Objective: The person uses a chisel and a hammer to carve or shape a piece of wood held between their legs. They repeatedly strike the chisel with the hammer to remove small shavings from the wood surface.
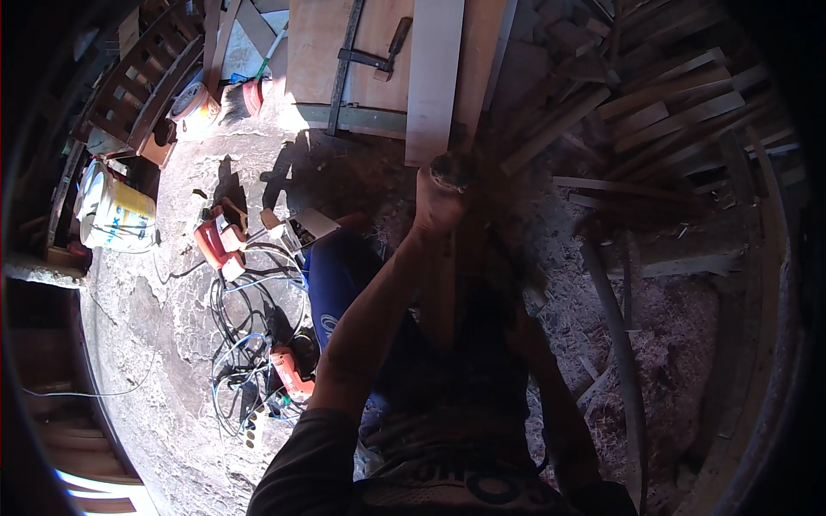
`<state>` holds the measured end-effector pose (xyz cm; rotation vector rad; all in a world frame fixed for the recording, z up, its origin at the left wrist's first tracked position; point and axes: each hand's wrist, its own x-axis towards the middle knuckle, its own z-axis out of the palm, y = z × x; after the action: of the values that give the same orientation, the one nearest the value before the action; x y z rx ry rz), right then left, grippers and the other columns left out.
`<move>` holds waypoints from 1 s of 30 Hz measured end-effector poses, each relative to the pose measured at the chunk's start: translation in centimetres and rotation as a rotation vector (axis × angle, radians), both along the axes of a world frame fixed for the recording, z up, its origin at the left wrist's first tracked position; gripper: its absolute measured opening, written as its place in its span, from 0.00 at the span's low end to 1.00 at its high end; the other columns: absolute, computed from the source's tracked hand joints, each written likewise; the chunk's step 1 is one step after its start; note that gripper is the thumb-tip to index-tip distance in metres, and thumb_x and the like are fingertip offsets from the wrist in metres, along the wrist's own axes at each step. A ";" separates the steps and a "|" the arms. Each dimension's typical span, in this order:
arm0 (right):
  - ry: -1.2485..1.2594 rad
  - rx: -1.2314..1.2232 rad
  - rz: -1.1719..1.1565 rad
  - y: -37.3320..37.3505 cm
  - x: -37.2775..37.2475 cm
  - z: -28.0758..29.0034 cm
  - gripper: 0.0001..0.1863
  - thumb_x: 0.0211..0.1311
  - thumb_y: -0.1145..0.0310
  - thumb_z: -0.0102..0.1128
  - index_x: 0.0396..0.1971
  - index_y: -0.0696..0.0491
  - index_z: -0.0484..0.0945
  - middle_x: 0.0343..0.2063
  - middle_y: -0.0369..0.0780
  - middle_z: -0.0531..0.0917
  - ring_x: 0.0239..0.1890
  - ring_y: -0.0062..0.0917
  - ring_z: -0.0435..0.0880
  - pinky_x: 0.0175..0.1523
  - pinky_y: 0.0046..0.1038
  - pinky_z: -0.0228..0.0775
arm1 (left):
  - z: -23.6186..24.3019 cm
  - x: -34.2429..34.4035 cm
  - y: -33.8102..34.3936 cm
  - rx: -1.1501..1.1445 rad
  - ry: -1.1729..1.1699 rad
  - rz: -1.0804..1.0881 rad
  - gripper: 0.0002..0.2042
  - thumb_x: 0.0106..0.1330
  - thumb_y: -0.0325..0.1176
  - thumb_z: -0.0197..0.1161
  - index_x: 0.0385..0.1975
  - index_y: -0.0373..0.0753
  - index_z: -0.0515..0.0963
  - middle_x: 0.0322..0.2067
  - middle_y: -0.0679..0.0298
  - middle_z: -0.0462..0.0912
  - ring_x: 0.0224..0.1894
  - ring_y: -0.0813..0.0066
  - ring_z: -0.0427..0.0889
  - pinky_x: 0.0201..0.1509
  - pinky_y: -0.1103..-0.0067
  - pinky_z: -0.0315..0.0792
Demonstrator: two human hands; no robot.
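Observation:
My left hand (437, 205) is closed at the near end of a pale wooden board (433, 86). A dark, rounded lump (453, 171) shows at its fingers, too shaded to name. Below that hand, a narrow wooden strip (440, 301) runs back between my legs. My right hand (519, 331) hangs lower, beside my right thigh, deep in shadow with its fingers hidden. Beyond the left hand, a bar clamp (379, 62) lies on a wide wooden panel (314, 52) left of the board.
On the floor at left lie an orange-red power tool (222, 245), a red drill (291, 373) and tangled cables (249, 310). A white bucket (120, 215), a paint can (194, 108) and a broom head (244, 99) stand further off. Scrap wood (671, 112) heaps up at right.

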<state>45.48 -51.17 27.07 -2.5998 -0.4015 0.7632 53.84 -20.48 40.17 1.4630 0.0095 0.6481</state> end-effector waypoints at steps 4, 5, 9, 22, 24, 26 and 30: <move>0.016 -0.046 0.012 0.9 0.1 1.2 0.34 0.58 0.60 0.59 0.62 0.55 0.60 0.34 0.59 0.83 0.39 0.57 0.82 0.44 0.55 0.75 | -0.1 -0.2 0.4 -0.024 0.036 -0.009 0.04 0.54 0.25 0.66 0.28 0.33 0.80 0.26 0.67 0.83 0.30 0.81 0.80 0.33 0.80 0.73; 0.004 -0.039 0.015 0.8 0.1 1.0 0.33 0.58 0.60 0.59 0.62 0.55 0.61 0.34 0.59 0.83 0.39 0.57 0.82 0.44 0.55 0.75 | -0.1 -0.2 0.5 -0.026 0.048 -0.009 0.03 0.54 0.24 0.66 0.27 0.33 0.79 0.26 0.68 0.82 0.29 0.82 0.80 0.33 0.80 0.73; -0.008 -0.067 0.025 0.7 0.1 0.6 0.32 0.58 0.60 0.59 0.61 0.55 0.61 0.34 0.59 0.83 0.39 0.57 0.82 0.43 0.55 0.75 | 0.0 0.0 0.6 -0.037 -0.001 0.006 0.03 0.55 0.24 0.65 0.26 0.33 0.79 0.25 0.69 0.81 0.28 0.83 0.78 0.31 0.81 0.71; 0.025 -0.025 -0.005 1.0 0.1 1.2 0.28 0.57 0.60 0.57 0.57 0.52 0.63 0.36 0.60 0.82 0.41 0.59 0.81 0.46 0.57 0.72 | -1.5 1.0 -0.6 -0.013 0.082 0.215 0.03 0.56 0.24 0.66 0.29 0.33 0.80 0.27 0.70 0.83 0.31 0.84 0.79 0.33 0.81 0.72; 0.022 -0.022 -0.021 0.8 0.0 0.9 0.28 0.58 0.59 0.57 0.57 0.53 0.64 0.36 0.60 0.82 0.42 0.59 0.81 0.47 0.57 0.72 | -1.6 0.4 0.3 -0.100 0.094 0.145 0.04 0.56 0.24 0.67 0.29 0.33 0.80 0.28 0.70 0.83 0.32 0.84 0.79 0.35 0.81 0.73; 0.053 -0.005 -0.030 1.0 0.2 1.5 0.29 0.58 0.60 0.58 0.58 0.53 0.63 0.36 0.60 0.82 0.42 0.59 0.81 0.46 0.57 0.72 | -0.8 -0.7 0.7 -0.109 0.106 0.035 0.03 0.56 0.24 0.66 0.28 0.34 0.79 0.27 0.70 0.83 0.31 0.84 0.79 0.35 0.81 0.73; -0.016 0.171 -0.061 0.9 0.3 0.8 0.32 0.57 0.61 0.62 0.60 0.53 0.63 0.39 0.58 0.83 0.42 0.58 0.82 0.46 0.55 0.74 | -1.2 0.3 -0.4 0.052 -0.020 0.105 0.03 0.56 0.24 0.67 0.27 0.34 0.79 0.26 0.70 0.81 0.29 0.85 0.78 0.31 0.82 0.71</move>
<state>45.82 -50.25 27.88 -2.4481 -0.3731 0.6579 54.14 -20.89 38.97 1.5132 0.0548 0.7533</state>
